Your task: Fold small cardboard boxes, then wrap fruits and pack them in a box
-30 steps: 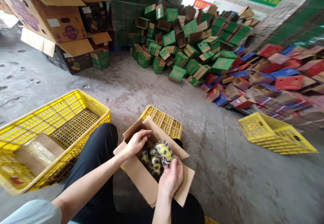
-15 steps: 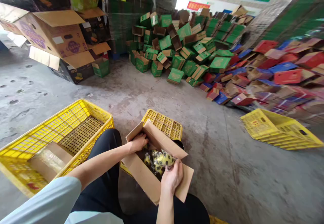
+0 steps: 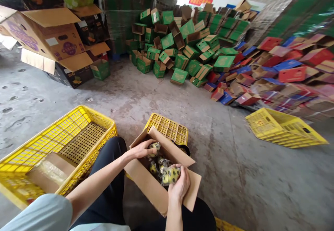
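Observation:
An open cardboard box (image 3: 146, 182) rests at my lap with its flaps spread. My left hand (image 3: 143, 149) is over the box's far left end, its fingers closed on a yellow, black-spotted thing in clear plastic (image 3: 156, 147). At the near right end, my right hand (image 3: 180, 184) grips another plastic-wrapped, yellow, black-spotted thing (image 3: 171, 176). Between the hands, several similar wrapped pieces (image 3: 153, 169) lie inside the box. What exactly the spotted things are, I cannot make out.
A yellow crate (image 3: 86, 137) on the left holds a taped cardboard box (image 3: 52, 171). Beyond my box is an upturned yellow crate (image 3: 169, 126); another yellow crate (image 3: 284, 128) is tipped at right. Heaped green boxes (image 3: 180, 76), red and blue boxes (image 3: 292, 74), and large cartons (image 3: 60, 43) stand behind.
My left hand reached down into the box and came up with a wrapped spotted thing. My right hand keeps its own piece, now turned and slightly lower.

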A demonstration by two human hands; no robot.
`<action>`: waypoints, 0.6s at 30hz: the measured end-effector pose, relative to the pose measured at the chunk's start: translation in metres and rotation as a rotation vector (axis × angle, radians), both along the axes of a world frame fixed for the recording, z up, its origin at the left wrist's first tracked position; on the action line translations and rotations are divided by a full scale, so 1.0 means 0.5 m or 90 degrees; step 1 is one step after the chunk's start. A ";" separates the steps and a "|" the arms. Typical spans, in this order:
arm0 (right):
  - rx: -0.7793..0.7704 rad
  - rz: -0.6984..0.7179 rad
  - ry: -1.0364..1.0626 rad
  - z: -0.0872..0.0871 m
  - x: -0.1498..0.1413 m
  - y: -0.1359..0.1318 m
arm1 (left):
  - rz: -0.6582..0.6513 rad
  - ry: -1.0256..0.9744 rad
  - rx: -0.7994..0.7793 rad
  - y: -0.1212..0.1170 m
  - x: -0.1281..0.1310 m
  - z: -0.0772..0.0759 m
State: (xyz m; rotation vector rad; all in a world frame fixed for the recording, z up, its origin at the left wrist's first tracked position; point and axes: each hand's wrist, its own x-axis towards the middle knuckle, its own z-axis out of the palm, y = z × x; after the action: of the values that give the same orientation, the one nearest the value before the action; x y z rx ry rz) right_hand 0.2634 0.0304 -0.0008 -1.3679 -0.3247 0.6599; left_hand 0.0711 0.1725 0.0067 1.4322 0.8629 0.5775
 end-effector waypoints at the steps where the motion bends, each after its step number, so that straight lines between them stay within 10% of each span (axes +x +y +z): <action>1: -0.012 -0.002 0.027 0.007 -0.003 0.000 | 0.025 -0.082 -0.096 -0.008 -0.004 0.005; 6: -0.025 0.033 0.064 0.034 -0.015 0.000 | 0.044 -0.368 -0.382 -0.043 -0.006 0.009; 18: -0.042 0.346 0.071 0.081 -0.087 0.094 | -0.073 -0.427 -0.396 -0.032 -0.009 0.034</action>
State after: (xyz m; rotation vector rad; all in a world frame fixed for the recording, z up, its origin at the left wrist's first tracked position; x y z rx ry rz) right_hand 0.2199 0.0774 0.0395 -1.3039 -0.5984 1.2003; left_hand 0.0667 0.1566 0.0236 0.6424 0.3609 0.5824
